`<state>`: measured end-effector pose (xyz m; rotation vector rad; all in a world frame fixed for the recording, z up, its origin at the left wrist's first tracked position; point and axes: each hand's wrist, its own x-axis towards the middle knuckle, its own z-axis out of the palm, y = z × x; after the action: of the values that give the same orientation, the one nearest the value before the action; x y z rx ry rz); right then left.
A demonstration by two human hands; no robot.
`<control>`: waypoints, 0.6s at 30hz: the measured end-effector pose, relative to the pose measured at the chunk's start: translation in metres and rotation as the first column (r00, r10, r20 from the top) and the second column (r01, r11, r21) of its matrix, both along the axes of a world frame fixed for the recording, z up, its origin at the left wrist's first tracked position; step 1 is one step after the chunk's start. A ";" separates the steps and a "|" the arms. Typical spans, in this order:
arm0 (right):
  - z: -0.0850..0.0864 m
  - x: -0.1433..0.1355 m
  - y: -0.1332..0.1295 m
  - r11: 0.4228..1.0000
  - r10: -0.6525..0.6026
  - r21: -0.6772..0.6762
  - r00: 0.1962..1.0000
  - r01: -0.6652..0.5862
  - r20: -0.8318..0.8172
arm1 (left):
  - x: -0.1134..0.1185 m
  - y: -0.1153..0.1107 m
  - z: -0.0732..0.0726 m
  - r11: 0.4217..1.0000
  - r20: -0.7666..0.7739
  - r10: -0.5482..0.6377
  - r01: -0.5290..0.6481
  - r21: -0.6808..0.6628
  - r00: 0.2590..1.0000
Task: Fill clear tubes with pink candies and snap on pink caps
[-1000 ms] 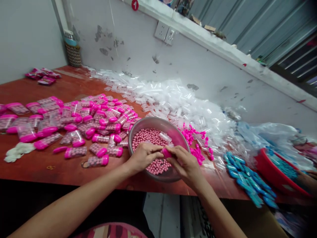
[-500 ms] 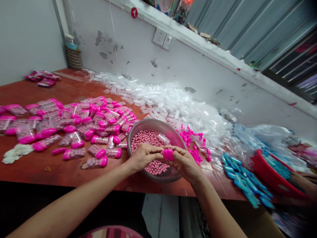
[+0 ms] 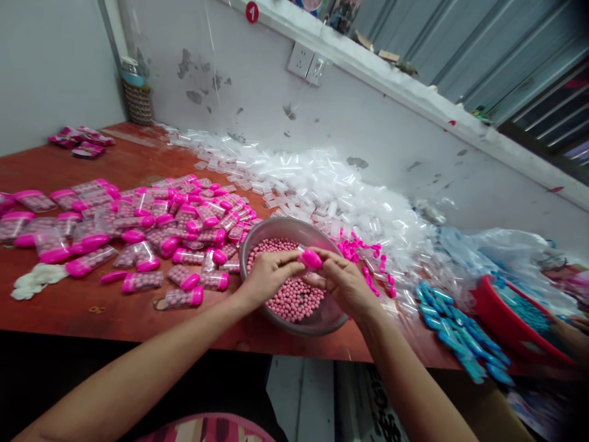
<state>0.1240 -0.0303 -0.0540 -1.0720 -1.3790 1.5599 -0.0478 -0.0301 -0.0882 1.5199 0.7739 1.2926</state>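
Above a grey metal bowl point(image 3: 294, 224) of pink beads point(image 3: 294, 301), my left hand point(image 3: 271, 273) and my right hand point(image 3: 343, 279) meet at a bright pink cap point(image 3: 311, 259). Fingers of both hands pinch it from either side. A bit of clear plastic shows at the cap's upper left; the rest of that piece is hidden by the fingers. Loose pink caps point(image 3: 356, 248) lie right of the bowl. Many clear tubes filled with pink beads and capped in pink point(image 3: 142, 281) are spread on the table left of the bowl.
A heap of clear tubes point(image 3: 331, 184) runs along the wall. To the right lie blue filled tubes point(image 3: 453, 331) and a red basin point(image 3: 510, 325) of blue beads, with another person's hand point(image 3: 568, 337) at it. White cloth point(image 3: 37, 279) lies at far left.
The pink cap has turned and moved slightly up between my fingers. The tube seen on the beads inside the bowl no longer shows there. The camera view has shifted a little.
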 end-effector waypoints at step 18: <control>-0.049 0.051 0.069 0.573 -0.184 -0.048 -0.185 -0.818 0.965 | -0.020 0.013 -0.021 0.964 -0.286 0.262 -0.235 0.127 0.922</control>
<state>0.1752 0.0383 -0.1031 -1.3158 -3.3126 -0.1770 -0.0677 -0.0170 -0.1096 1.7609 1.1495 1.3083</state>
